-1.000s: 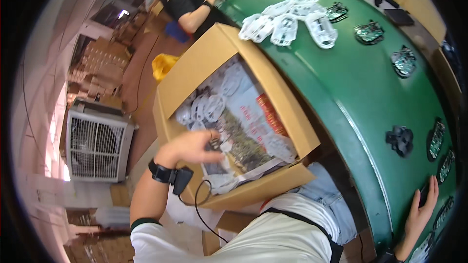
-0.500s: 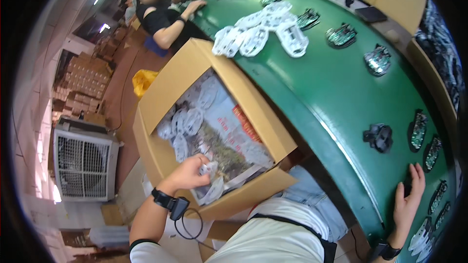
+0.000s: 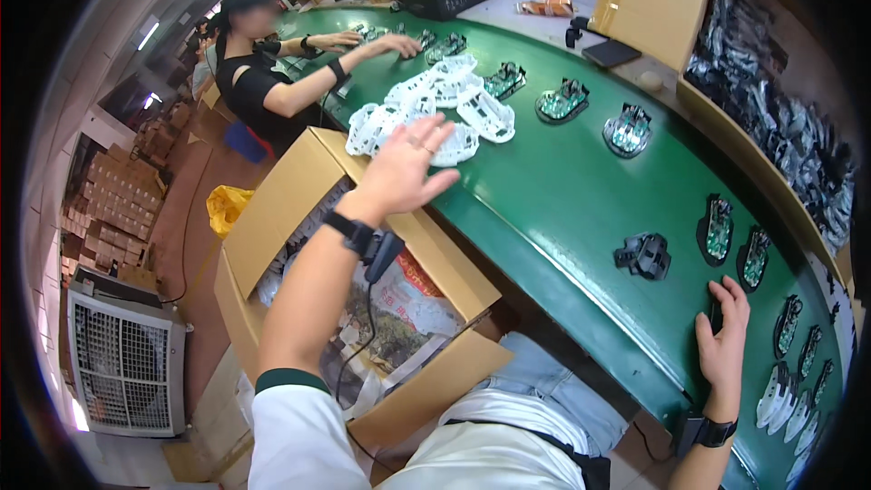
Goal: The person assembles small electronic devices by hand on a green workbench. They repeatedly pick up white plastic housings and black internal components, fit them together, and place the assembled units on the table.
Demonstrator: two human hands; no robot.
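My left hand (image 3: 406, 168) reaches over the near side of a pile of white oval plastic shells (image 3: 486, 116), its fingers stretched and thumb apart. It covers part of the pile, and nothing shows in its grasp. At the right of the green bench my right hand (image 3: 726, 331) has thumb and fingers around a narrow black part (image 3: 716, 316), mostly hidden by the hand. Just left of it lies a black plastic housing (image 3: 643, 256). Black oval bases with green circuit boards (image 3: 718, 229) lie beyond that hand.
An open cardboard box (image 3: 454, 277) with bags and white pieces stands against the green bench (image 3: 553, 191). Across the bench a co-worker (image 3: 263, 82) handles parts. A bin of dark parts (image 3: 771, 118) is at the far right; white pieces (image 3: 776, 396) lie near right.
My left hand has risen out of the cardboard box, where it was closed on something whitish, and moved up to the white shells, fingers now spread. My right hand stays at its place.
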